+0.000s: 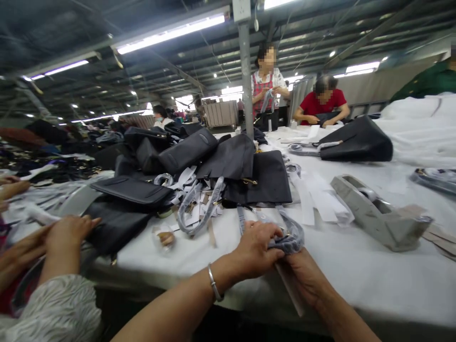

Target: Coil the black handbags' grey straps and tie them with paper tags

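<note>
Forearms (171, 306) extend over a white table (363, 273) beneath strip lights (174, 34).

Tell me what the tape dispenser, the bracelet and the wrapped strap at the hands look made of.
Tape dispenser: probably plastic, matte grey, going by its angular, moulded-looking body.
Bracelet: likely metal, smooth and silver-coloured, judging by its bright sheen.
Wrapped strap: wrinkled, shiny covering, apparently clear plastic film; the dark core could be leather or imitation, unclear through the wrap.

Lit tube lights (171, 35) line a dark ceiling (142, 19); 1 grey pole (245, 66) stands upright.
</note>
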A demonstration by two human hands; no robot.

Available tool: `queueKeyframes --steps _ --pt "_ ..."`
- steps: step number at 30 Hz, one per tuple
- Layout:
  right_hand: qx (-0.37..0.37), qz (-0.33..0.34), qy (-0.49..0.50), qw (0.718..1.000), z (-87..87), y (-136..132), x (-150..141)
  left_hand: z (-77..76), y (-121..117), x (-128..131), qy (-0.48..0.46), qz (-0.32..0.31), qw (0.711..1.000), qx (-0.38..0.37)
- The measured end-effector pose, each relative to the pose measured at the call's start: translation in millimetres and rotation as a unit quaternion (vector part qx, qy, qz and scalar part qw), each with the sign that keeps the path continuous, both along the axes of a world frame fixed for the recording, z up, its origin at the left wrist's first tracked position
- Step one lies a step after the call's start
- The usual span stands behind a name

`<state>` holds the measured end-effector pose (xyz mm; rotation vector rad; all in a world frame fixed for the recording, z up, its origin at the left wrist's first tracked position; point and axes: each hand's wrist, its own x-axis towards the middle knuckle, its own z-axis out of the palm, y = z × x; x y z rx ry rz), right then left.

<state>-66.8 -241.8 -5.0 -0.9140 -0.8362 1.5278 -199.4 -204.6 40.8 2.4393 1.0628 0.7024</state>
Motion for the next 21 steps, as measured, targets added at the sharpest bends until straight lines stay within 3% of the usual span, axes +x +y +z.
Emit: queueKeyframes --steps 4,7,10,13,16,21 --pt "-0.08 0.099 -0.13 0.983 -18.4 -13 24 -9.4 2 -3 0.051 -0.033 0.996 0.069" --pt "-0.066 0.139 -0.326 0.933 -28.8 -16 56 -18.5 2 -8 0.146 -0.092 0.971 0.164" --pt "-0.005 0.044 -0.525 0.85 -10.2 -21 82 -32.9 -3 -11 0.197 -0.098 0.953 0.21" --pt "0.106 -0.058 -0.59 0.798 23.6 -17 75 -46.4 -6 -13 0.175 -0.082 0.959 0.205" --pt "0.194 0.009 -0.536 0.821 35.6 5 49 -53.5 -3 -12 0.151 -0.089 0.963 0.203" --pt "0.187 0.125 -0.439 0.87 19.6 41 37 -56.4 3 -13 0.117 -0.094 0.969 0.197"
